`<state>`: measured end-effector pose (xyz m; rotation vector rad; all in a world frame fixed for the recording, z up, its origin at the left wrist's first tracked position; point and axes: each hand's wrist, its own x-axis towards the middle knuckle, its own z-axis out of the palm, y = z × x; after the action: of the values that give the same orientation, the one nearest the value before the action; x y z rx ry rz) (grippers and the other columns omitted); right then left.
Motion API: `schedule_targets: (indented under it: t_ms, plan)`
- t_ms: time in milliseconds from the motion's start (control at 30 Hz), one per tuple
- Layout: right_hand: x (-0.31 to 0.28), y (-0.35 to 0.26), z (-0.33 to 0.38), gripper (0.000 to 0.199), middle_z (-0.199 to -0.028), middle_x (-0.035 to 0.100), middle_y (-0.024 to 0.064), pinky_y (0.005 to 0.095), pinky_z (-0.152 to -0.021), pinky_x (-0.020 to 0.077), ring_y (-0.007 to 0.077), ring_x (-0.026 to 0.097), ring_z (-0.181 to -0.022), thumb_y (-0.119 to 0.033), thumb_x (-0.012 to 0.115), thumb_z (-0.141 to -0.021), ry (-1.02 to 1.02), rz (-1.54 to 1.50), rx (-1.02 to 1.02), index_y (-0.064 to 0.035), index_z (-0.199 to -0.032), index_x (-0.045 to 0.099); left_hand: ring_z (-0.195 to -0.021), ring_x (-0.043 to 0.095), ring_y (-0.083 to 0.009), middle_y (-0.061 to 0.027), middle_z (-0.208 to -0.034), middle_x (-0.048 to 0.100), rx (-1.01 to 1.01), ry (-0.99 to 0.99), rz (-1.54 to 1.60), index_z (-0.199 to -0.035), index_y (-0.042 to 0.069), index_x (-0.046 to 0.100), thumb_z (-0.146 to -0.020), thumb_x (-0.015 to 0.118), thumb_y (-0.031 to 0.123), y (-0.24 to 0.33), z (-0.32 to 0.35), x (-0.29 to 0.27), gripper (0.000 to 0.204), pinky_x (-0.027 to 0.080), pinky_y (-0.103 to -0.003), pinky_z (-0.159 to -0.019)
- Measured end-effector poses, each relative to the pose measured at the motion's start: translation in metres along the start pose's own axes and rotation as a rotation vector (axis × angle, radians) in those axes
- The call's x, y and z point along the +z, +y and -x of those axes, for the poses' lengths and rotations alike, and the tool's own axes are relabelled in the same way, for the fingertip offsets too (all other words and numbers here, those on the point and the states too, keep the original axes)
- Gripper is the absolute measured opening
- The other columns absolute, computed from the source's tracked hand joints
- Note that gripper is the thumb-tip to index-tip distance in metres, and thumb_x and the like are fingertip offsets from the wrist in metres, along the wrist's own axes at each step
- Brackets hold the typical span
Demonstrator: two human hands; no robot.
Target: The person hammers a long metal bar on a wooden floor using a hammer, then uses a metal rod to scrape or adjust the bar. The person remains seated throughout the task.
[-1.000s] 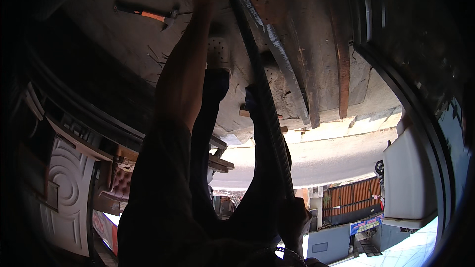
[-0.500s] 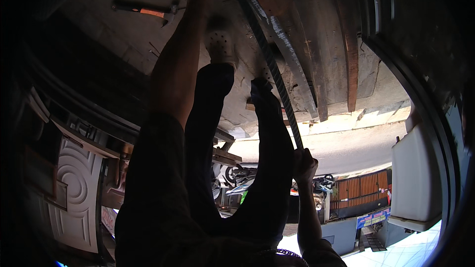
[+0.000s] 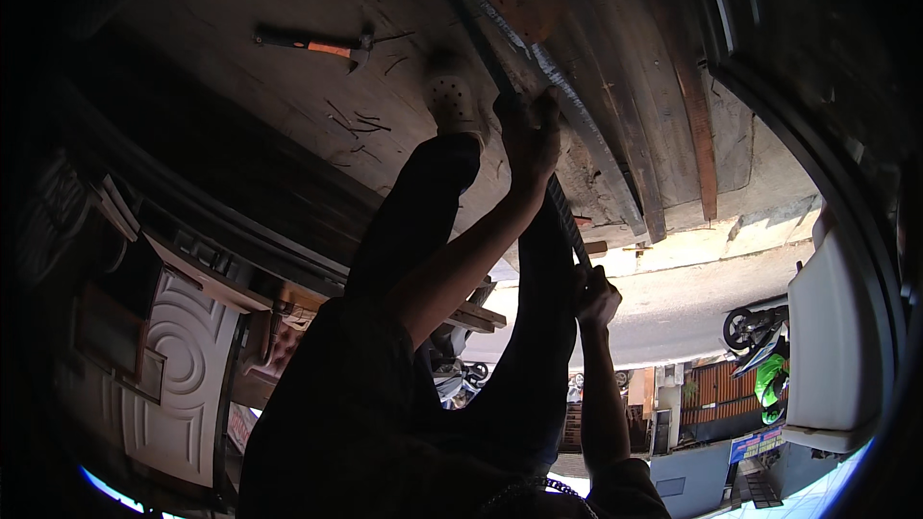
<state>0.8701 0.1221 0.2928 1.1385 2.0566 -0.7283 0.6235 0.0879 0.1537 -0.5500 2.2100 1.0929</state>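
Note:
A long dark bar with a ribbed surface runs from the upper middle down toward my right leg. My left hand is closed around it partway along its length. Closer to me, my right hand grips its near end beside my leg. To the left on the floor lies a claw hammer with a black and orange handle. Several loose nails are scattered nearer to me than the hammer. The bar's far end fades into shadow.
Wooden planks lie side by side at the right, along with a strip bearing pale paint marks. My shoe stands between hammer and bar. A panelled white door is at left. A rider in green is on the street.
My left hand has come back from the far upper area and closed on the ribbed bar. The right hand keeps its grip. Out on the street, the rider in green has passed rightward.

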Motion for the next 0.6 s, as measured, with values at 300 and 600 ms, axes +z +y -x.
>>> schedule_targets:
  t_ms: [300,600]
  plan:
    - [0.058,0.042,-0.059,0.034,-0.071,0.060,0.0099,0.0422,-0.050,0.0460,0.0294,0.062,-0.063,-0.035,0.071,-0.075,0.190,0.085,-0.098,-0.0097,-0.071,0.049,-0.114,0.051,-0.0353,-0.0290,-0.123,0.050,0.015,0.318,0.083,-0.129,-0.016,0.036,-0.092,0.055,0.048,-0.020,-0.011,0.047,0.076,0.039,-0.038,-0.097]
    - [0.116,0.086,-0.154,0.089,-0.140,0.038,0.0174,0.0655,-0.110,0.0091,0.0331,0.029,-0.137,-0.072,0.050,-0.075,0.336,0.134,-0.149,-0.0120,-0.139,0.037,-0.116,0.049,-0.0473,-0.0336,-0.128,0.045,-0.074,0.419,0.032,-0.138,-0.007,0.029,-0.087,0.054,0.056,-0.063,-0.039,0.095,0.084,0.042,-0.050,-0.095]
